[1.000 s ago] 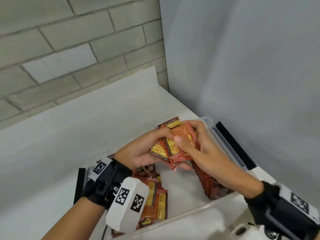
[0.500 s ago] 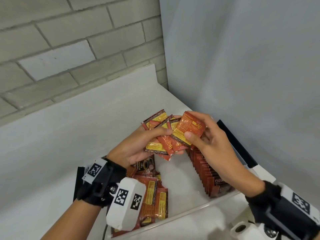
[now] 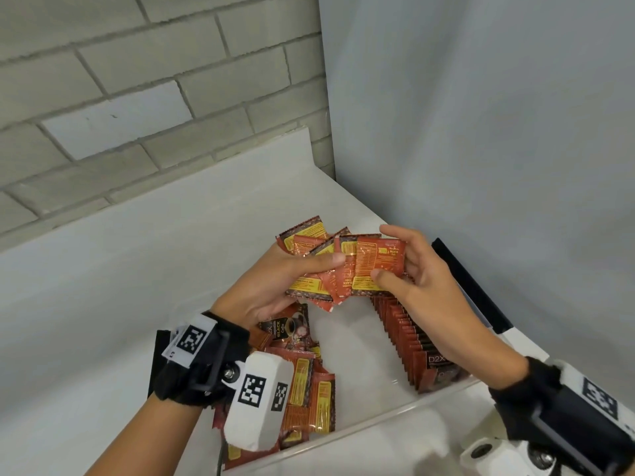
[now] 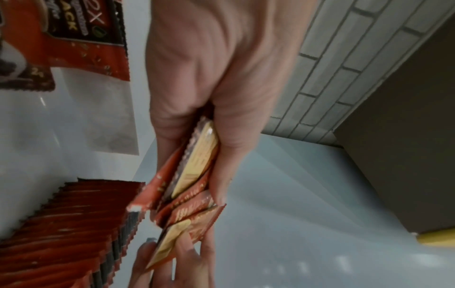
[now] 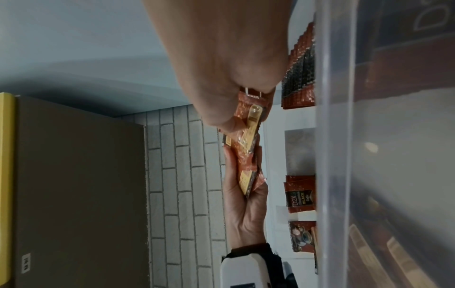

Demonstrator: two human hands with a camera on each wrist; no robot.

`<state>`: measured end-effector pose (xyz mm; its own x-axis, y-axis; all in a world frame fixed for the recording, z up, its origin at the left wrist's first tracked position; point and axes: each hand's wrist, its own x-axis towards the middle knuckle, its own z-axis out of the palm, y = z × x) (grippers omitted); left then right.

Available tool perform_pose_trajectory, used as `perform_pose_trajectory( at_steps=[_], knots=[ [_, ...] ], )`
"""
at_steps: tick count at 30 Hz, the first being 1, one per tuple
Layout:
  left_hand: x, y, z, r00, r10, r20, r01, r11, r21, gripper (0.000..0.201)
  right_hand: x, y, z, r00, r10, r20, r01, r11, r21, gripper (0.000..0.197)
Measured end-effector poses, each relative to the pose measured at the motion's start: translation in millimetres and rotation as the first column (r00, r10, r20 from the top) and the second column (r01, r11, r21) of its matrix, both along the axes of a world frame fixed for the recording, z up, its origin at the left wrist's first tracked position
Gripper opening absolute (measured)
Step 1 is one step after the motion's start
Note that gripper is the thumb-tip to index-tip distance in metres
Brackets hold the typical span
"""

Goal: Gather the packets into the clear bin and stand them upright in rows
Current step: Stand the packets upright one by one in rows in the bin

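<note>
- We see a white countertop (image 3: 144, 269) running into a corner, with a pale grey painted brick wall (image 3: 137, 97) behind it and a smooth grey panel (image 3: 481, 132) on the right.
- A clear plastic bin (image 3: 378, 417) sits on the countertop, close against the grey panel; its near wall crosses the bottom of the head view, and a black strip (image 3: 470, 286) lies along its far side, beside the panel.
- Above the bin, the left hand (image 3: 271, 286) grips a fanned bundle of orange-red foil packets (image 3: 319, 269), thumb across their faces and fingers behind.
- The right hand (image 3: 419, 280) pinches one orange-red packet with a yellow label (image 3: 378, 266) at the right end of that fan, thumb at its lower edge and fingers over its top edge; it overlaps the bundle.
- Inside the bin, under the right hand, a row of upright packets (image 3: 409, 341) stands on edge along the panel side, serrated tops up, dark brown and red.
- Toward the bin's opposite side, under the left wrist, a loose heap of flat packets (image 3: 309, 379) lies overlapping; one shows a coffee cup and the word BLACK.
- Between row and heap, the bin's floor shows white.
- The held packets show printed text and yellow panels.
- Both wrists wear black straps with white marker-tagged camera housings.
</note>
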<state>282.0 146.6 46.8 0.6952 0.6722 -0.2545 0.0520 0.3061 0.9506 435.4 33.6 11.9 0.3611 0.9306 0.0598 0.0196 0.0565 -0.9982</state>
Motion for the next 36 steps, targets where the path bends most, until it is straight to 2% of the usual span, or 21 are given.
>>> perform_pose_trajectory(
  at_steps=[6, 10, 11, 14, 16, 20, 23, 25, 28, 33, 36],
  knots=[
    [1, -1, -4, 0.997, -0.012, -0.074, 0.016, 0.998, 0.053, 0.043, -1, -1, 0, 1.000, 0.028, 0.011, -0.028, 0.998, -0.064, 0.049],
    [1, -2, -1, 0.995, -0.030, -0.092, 0.036, 0.997, 0.065, 0.061, -2, 0, 1, 0.999, 0.040, -0.033, -0.043, 0.994, -0.096, 0.051],
    [1, -2, 1, 0.994, -0.051, -0.094, 0.057, 0.997, 0.057, 0.059, -2, 0, 1, 0.998, 0.037, -0.048, -0.041, 0.994, -0.103, 0.052],
    [-3, 2, 2, 0.992, -0.120, -0.032, 0.118, 0.991, -0.054, 0.036, 0, 0, 1, 0.998, 0.010, -0.067, -0.019, 0.991, -0.131, 0.050],
    [-8, 5, 2, 0.988, -0.148, 0.037, 0.152, 0.977, -0.151, 0.038, 0, 1, 1, 0.998, 0.002, -0.065, -0.012, 0.989, -0.149, 0.045],
    [-11, 5, 0, 0.977, -0.211, 0.031, 0.213, 0.973, -0.090, 0.033, 0, 0, 4, 0.996, 0.039, -0.079, -0.053, 0.981, -0.185, 0.027],
    [-9, 3, -1, 0.982, -0.190, -0.006, 0.190, 0.981, -0.042, 0.040, 0, 0, 5, 0.988, 0.073, -0.136, -0.099, 0.976, -0.194, 0.026],
    [-7, 1, 1, 0.982, -0.187, -0.013, 0.187, 0.982, -0.019, 0.037, 0, 0, 6, 0.984, 0.065, -0.164, -0.096, 0.977, -0.191, 0.029],
    [-7, 0, 2, 0.982, -0.189, 0.002, 0.189, 0.982, -0.012, 0.031, -1, -1, 7, 0.987, 0.049, -0.153, -0.077, 0.980, -0.181, 0.024],
    [-4, 4, -1, 0.991, -0.066, 0.116, 0.076, 0.994, -0.081, 0.032, 0, 0, 7, 0.978, 0.004, -0.210, -0.045, 0.981, -0.189, 0.020],
    [0, 4, -2, 0.984, -0.014, 0.179, 0.023, 0.999, -0.046, 0.038, 0, 0, 10, 0.959, 0.072, -0.273, -0.123, 0.976, -0.177, 0.023]
  ],
)
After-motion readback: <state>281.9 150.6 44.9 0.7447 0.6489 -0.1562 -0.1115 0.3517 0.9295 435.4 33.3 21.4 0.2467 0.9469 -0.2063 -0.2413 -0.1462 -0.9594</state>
